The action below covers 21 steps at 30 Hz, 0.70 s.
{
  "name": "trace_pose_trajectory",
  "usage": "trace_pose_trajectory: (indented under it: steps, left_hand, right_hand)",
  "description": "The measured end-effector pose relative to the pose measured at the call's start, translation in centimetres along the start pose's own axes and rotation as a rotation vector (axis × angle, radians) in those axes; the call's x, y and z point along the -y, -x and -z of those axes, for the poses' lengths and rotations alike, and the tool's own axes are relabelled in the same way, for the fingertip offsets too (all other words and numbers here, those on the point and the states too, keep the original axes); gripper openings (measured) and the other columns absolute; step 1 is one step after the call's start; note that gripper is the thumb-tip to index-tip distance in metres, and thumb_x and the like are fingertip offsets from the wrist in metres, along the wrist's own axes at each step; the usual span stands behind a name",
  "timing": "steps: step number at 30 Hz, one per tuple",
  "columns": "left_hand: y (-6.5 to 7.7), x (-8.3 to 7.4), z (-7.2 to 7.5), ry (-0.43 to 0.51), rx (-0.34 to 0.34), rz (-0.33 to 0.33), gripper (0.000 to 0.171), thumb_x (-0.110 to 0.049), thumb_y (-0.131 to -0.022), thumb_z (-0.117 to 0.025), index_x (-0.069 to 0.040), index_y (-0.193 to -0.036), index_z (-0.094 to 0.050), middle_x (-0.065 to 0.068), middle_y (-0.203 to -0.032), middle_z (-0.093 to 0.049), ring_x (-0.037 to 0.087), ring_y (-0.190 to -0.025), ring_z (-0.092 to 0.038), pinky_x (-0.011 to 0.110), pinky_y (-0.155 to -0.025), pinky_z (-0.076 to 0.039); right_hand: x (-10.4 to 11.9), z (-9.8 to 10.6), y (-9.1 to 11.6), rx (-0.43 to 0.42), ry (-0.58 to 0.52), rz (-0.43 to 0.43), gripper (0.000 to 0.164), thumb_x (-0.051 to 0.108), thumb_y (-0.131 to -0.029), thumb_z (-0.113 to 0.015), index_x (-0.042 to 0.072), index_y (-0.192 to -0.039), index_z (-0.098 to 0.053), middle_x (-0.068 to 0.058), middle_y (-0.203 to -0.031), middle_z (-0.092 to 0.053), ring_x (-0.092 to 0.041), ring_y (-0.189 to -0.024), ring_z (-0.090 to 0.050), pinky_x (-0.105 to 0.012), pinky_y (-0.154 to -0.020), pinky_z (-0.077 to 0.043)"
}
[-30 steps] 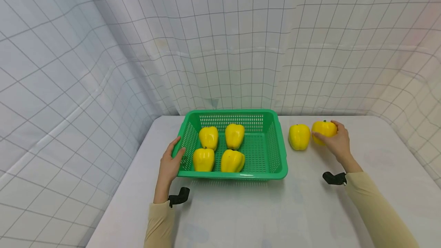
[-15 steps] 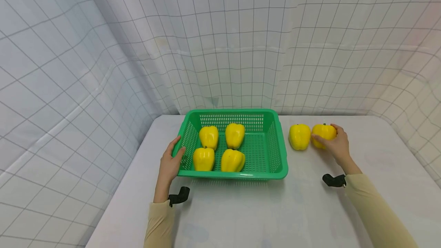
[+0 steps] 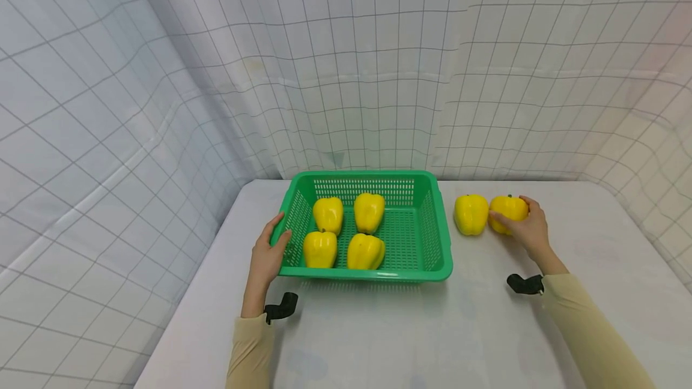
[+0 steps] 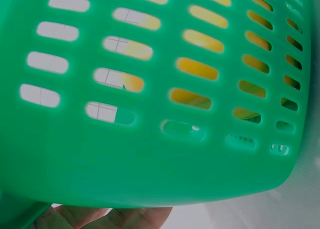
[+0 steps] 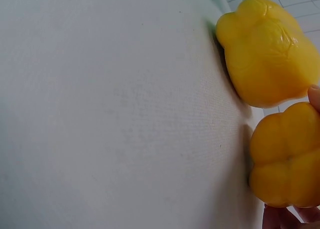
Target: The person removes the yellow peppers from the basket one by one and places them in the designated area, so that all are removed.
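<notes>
My left hand grips the left rim of a green plastic basket, thumb inside and fingers outside. Its fingertips show under the basket wall in the left wrist view. Several yellow bell peppers stand in the left and middle of the basket. On the right, my right hand holds another yellow bell pepper between thumb and fingers, low at the table's back. Close to its left sits one more yellow bell pepper; the right wrist view shows the held pepper beside it.
The white table ends at the back against a white curtain with a grid of dark lines. That curtain also hangs along the left and right sides. The basket's right part shows bare green mesh.
My right hand has lowered the bell pepper slightly toward the table, beside the other loose one. My left hand and the basket have stayed in place.
</notes>
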State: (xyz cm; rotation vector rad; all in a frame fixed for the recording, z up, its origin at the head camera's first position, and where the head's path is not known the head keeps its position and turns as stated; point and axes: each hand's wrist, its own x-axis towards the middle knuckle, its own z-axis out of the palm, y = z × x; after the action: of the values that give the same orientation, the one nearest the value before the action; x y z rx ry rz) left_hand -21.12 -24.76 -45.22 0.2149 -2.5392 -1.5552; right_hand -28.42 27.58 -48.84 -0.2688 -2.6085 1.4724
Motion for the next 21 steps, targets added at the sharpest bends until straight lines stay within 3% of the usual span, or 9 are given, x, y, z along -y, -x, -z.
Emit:
trace_pose_trajectory:
  steps: [21]
  left_hand:
    - [-0.06,0.03,-0.02,0.002,-0.004,-0.003,0.049,-0.027,-0.099,-0.050,-0.021,-0.147,-0.038,0.016,-0.146,-0.036,0.036,-0.118,-0.045,0.056,-0.088,-0.039]
  right_hand:
    - [-0.19,-0.20,-0.43,0.079,0.080,-0.010,0.095,0.050,-0.090,-0.059,-0.006,-0.148,-0.008,-0.039,-0.141,-0.017,-0.052,-0.123,-0.026,-0.064,-0.097,-0.026]
